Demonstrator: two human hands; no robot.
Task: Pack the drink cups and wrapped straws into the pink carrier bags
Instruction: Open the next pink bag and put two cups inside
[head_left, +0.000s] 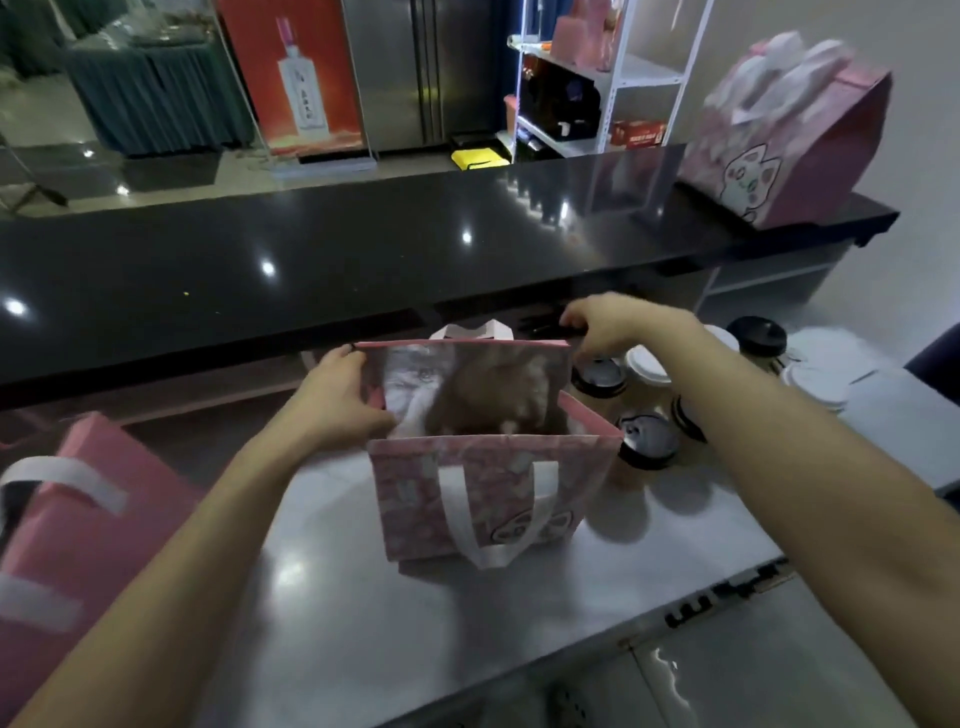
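Pink bag (483, 499) open (cat print), upright

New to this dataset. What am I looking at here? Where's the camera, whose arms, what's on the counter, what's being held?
There is no robot: a person works with bare hands, and the single picture comes from a wide-angle camera on their head, looking forward and down. The two arms reaching in from the bottom are theirs.

The left hand and the right hand each grip a corner of the far rim of an open pink carrier bag, spreading its mouth. The bag stands on a pale worktop. What is inside is too blurred to tell.

Right of the bag stand several lidded drink cups, some with black lids, some white. A second pink bag lies at the left edge, and a third sits on the raised black counter behind.
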